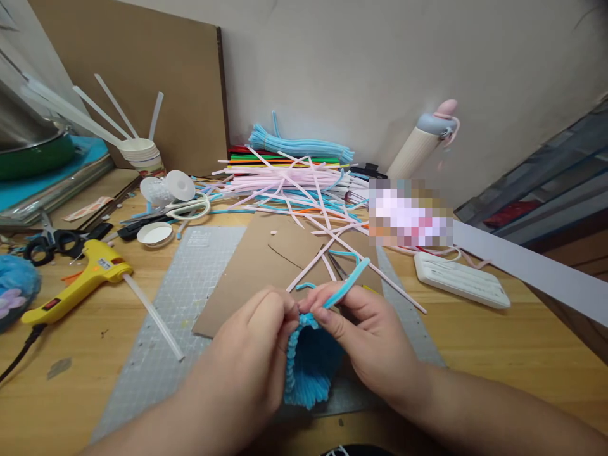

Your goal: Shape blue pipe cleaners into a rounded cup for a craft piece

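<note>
Both of my hands meet low in the middle of the view over a blue fuzzy pipe-cleaner piece (308, 367). My left hand (251, 354) is closed, its fingers pinching the top edge of that blue piece. My right hand (365, 335) is closed too, pinching a light blue pipe cleaner (349, 283) whose free end sticks up and to the right. The blue piece hangs between my palms above a sheet of brown cardboard (256, 266) on a grey cutting mat (190, 285).
A yellow glue gun (80, 282) with a glue stick lies at left, black scissors (52, 240) behind it. A pile of pink, blue and coloured pipe cleaners (294, 171) fills the back. A white flat device (460, 278) lies at right, a bottle (422, 142) by the wall.
</note>
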A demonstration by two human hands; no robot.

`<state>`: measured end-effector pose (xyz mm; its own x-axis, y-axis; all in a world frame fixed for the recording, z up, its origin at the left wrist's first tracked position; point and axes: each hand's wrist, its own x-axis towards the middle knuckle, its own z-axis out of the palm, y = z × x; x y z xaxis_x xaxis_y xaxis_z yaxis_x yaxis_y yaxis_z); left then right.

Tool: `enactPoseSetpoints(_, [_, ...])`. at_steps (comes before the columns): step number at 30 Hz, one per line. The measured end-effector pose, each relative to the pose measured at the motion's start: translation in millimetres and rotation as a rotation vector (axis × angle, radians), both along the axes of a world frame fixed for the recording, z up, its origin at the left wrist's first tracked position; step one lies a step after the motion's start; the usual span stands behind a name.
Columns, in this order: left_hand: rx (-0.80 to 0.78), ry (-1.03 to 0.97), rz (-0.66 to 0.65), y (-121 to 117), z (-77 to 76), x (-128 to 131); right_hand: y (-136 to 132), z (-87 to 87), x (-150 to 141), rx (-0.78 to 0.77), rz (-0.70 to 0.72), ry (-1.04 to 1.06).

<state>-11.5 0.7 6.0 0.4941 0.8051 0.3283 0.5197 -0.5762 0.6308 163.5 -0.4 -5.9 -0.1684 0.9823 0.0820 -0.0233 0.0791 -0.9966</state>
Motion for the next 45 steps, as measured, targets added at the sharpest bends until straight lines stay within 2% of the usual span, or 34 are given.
enactPoseSetpoints(5, [0.139,0.02,-0.031,-1,-0.2,-3,-3,4.8,0,0.111,-0.03,-0.084])
enactPoseSetpoints(7, [0.229,0.028,-0.034,0,0.4,-3,-3,7.7,2,0.226,-0.062,-0.143])
enactPoseSetpoints(9, [0.275,0.011,-0.023,-1,3.0,-2,-3,9.9,5,0.466,-0.075,-0.213])
enactPoseSetpoints(12, [0.28,-0.015,-0.012,-4,8.7,-3,0,10.8,13,0.929,-0.024,-0.394])
enactPoseSetpoints(15, [0.328,-0.009,-0.044,-8,12.2,-6,2,10.7,22,1.344,-0.057,-0.552])
enactPoseSetpoints(17, [0.364,0.008,-0.048,-9,12.8,-7,3,12.3,26,1.475,-0.071,-0.617])
enactPoseSetpoints(18, [0.373,0.012,-0.045,-9,13.0,-7,3,13.8,28,1.485,-0.044,-0.656])
enactPoseSetpoints(21, [0.328,-0.014,0.002,-6,14.4,-7,5,18.6,29,1.332,0.058,-0.686])
enactPoseSetpoints(25, [0.136,-0.037,0.082,1,13.0,-6,8,20.2,24,0.856,0.19,-0.374])
enactPoseSetpoints(28, [0.016,0.004,0.092,4,7.9,-6,12,17.4,21,0.486,0.276,-0.202])
enactPoseSetpoints(34, [-0.173,-0.018,0.091,8,4.5,-2,21,7.0,20,0.011,0.311,-0.102])
enactPoseSetpoints(36, [-0.259,-0.046,0.089,9,4.6,-1,23,4.4,20,-0.079,0.315,-0.14])
enactPoseSetpoints(41, [-0.395,-0.033,0.125,14,1.4,0,26,2.4,18,-0.083,0.339,-0.264])
enactPoseSetpoints(45, [-0.449,-0.037,0.122,18,-2.4,-1,28,1.7,18,-0.139,0.414,-0.237])
